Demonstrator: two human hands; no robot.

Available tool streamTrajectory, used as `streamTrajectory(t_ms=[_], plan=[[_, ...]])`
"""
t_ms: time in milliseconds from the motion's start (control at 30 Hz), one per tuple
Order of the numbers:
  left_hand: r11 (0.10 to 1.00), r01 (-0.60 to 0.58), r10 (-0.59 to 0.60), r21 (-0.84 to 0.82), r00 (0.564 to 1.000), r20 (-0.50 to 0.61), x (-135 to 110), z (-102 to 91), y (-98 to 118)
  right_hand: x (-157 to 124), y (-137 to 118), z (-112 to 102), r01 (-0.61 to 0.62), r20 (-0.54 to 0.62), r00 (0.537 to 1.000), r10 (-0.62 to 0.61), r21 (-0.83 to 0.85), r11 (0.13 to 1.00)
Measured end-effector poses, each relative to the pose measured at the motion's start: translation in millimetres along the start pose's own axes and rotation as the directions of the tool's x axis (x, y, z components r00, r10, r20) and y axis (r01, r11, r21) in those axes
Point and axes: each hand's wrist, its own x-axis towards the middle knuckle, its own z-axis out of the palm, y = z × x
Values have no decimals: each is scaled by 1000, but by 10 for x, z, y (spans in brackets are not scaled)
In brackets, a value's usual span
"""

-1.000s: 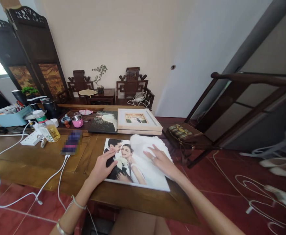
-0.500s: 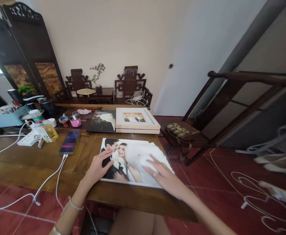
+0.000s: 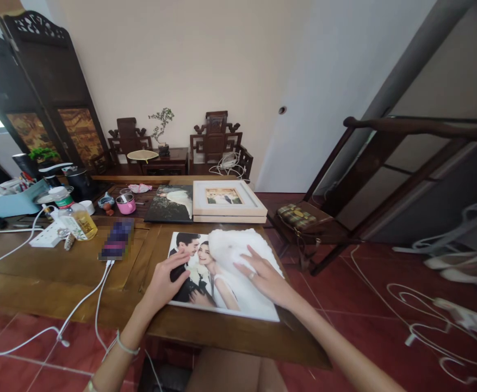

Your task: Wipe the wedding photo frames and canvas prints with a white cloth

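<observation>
A large photo print (image 3: 199,272) of a couple lies flat near the front edge of the wooden table (image 3: 140,305). Spread over its right part is a fluffy white cloth (image 3: 230,242). My right hand (image 3: 265,275) rests on this cloth with fingers stretched apart. At the print's left side my left hand (image 3: 168,277) lies with its fingers extended over the edge, touching the picture. Beyond the print, a dark photo panel (image 3: 168,201) sits beside a stack of pale framed pictures (image 3: 230,201).
Left on the table are a phone (image 3: 116,239) with white cables, a bottle (image 3: 77,218), a power strip (image 3: 45,233), a pink cup (image 3: 126,203) and a blue bin (image 3: 13,198). At right stands a wooden chair (image 3: 332,218) holding a plaid bag (image 3: 297,216).
My right hand and the white cloth have shifted slightly up and to the left over the print, baring its lower right corner. My left hand stays almost in place.
</observation>
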Motion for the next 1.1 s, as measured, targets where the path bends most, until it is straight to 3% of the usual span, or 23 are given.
streamTrajectory(t_ms=[167, 267, 367, 467, 633, 733, 867, 1000, 1100], plan=[[1000, 0, 1, 12, 1000, -29, -3, 3, -4, -644, -214, 49, 187, 172, 968, -184, 2, 982], [1000, -7, 7, 18, 999, -36, -2, 4, -11, -765, -258, 46, 231, 228, 947, -225, 3, 973], [999, 8, -8, 39, 1000, -22, 5, -1, -26, -551, -190, 19, 127, 179, 976, -124, -1, 992], [998, 12, -12, 57, 1000, 0, 15, -15, -41, -127, -96, -32, 48, 87, 995, -50, 32, 998], [999, 10, -11, 46, 1000, 19, 22, -29, -43, 505, -19, -71, 50, -11, 999, -50, 8, 999], [999, 22, -22, 41, 1000, 10, 19, -17, -47, 579, -15, -34, 43, -23, 999, -43, 0, 999], [998, 28, -29, 56, 1000, 5, 6, 11, -71, 184, -70, 63, 34, 5, 999, -34, -16, 999], [998, 6, -8, 63, 999, 31, -5, 26, -77, -494, -201, 134, 151, 73, 986, -148, -40, 988], [998, 15, -17, 61, 999, 36, -7, 26, -66, -823, -285, 136, 216, 146, 968, -205, -63, 974]])
